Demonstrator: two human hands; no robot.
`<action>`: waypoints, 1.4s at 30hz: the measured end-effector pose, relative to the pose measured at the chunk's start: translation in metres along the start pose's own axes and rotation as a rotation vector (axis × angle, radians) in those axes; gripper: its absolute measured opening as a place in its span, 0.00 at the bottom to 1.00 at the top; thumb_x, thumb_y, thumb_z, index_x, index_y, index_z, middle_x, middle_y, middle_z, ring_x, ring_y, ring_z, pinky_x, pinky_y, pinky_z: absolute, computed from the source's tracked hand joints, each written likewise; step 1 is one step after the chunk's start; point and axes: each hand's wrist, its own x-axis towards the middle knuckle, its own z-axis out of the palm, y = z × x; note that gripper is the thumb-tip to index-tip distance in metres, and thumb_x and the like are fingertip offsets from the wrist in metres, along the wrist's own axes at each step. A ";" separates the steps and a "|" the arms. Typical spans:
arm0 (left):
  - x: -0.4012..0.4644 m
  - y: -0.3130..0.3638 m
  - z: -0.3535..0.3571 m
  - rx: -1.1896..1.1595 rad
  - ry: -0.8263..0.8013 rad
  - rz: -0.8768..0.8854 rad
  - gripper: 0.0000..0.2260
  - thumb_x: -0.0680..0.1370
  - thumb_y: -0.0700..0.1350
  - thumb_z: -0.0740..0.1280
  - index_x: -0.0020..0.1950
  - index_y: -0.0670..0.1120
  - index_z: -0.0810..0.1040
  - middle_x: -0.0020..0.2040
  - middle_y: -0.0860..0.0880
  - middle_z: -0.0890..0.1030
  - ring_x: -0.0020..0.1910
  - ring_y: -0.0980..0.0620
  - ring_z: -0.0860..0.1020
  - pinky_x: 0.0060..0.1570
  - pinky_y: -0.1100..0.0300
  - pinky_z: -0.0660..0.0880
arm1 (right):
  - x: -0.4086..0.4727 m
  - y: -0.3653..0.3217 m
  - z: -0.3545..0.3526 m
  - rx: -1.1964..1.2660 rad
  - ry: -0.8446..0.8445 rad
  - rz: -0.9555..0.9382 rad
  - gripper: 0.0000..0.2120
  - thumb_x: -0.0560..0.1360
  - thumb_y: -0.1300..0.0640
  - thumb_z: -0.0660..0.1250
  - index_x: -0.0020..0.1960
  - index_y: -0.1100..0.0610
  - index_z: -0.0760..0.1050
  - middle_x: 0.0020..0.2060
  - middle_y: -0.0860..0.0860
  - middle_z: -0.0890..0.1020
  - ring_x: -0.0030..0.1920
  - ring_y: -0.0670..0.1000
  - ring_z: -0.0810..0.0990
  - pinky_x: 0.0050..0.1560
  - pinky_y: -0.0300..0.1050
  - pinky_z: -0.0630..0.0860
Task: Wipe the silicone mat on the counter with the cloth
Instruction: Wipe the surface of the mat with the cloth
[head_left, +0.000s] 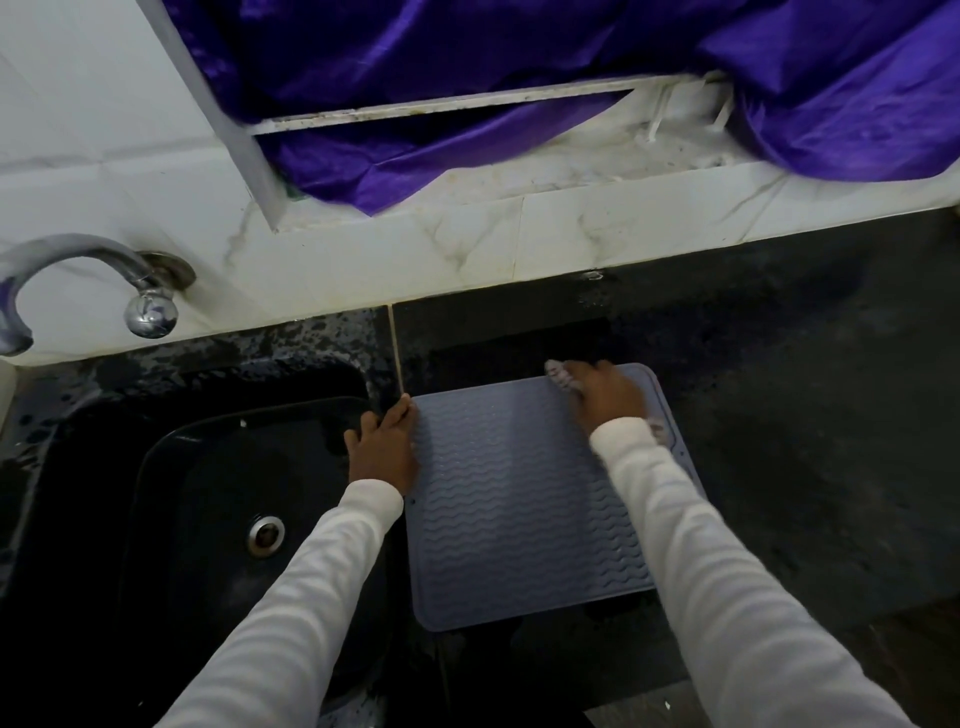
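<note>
Dark, wet counter (779, 415) is running under a white tiled wall, with a black sink (197, 493) and chrome tap (104, 280) sitting at the left. Beside the sink a grey silicone mat (519, 509) is lying flat. Her left hand (384, 447) is pressing the mat's left edge, fingers fairly straight. Her right hand (602, 395) is curling over a pale cloth (558, 376) at the mat's far edge.

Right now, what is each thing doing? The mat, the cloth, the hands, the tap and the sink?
silicone mat: flat on the counter, beside the sink.
cloth: bunched under the right hand, on the mat's far edge.
right hand: pressing the cloth.
left hand: holding the mat's left edge.
tap: no water seen.
sink: no dishes seen.
</note>
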 end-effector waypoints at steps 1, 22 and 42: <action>0.000 -0.001 0.000 0.001 -0.004 0.002 0.30 0.79 0.44 0.61 0.79 0.55 0.55 0.79 0.59 0.51 0.65 0.45 0.63 0.64 0.46 0.64 | -0.003 -0.017 0.012 -0.046 -0.033 -0.082 0.18 0.79 0.48 0.58 0.68 0.47 0.70 0.56 0.59 0.76 0.54 0.62 0.78 0.53 0.53 0.74; 0.001 -0.001 0.005 -0.005 0.028 -0.021 0.29 0.80 0.44 0.61 0.79 0.56 0.56 0.79 0.61 0.52 0.66 0.46 0.63 0.64 0.45 0.64 | 0.009 0.078 0.003 -0.243 0.021 0.040 0.16 0.77 0.56 0.64 0.64 0.46 0.72 0.62 0.55 0.67 0.55 0.63 0.71 0.48 0.57 0.77; -0.017 -0.013 0.004 -0.173 0.159 -0.035 0.22 0.78 0.45 0.63 0.72 0.59 0.70 0.75 0.59 0.66 0.61 0.46 0.67 0.61 0.46 0.65 | -0.064 -0.169 0.081 -0.123 -0.096 -0.462 0.15 0.81 0.59 0.55 0.66 0.58 0.71 0.65 0.60 0.68 0.53 0.62 0.77 0.46 0.55 0.75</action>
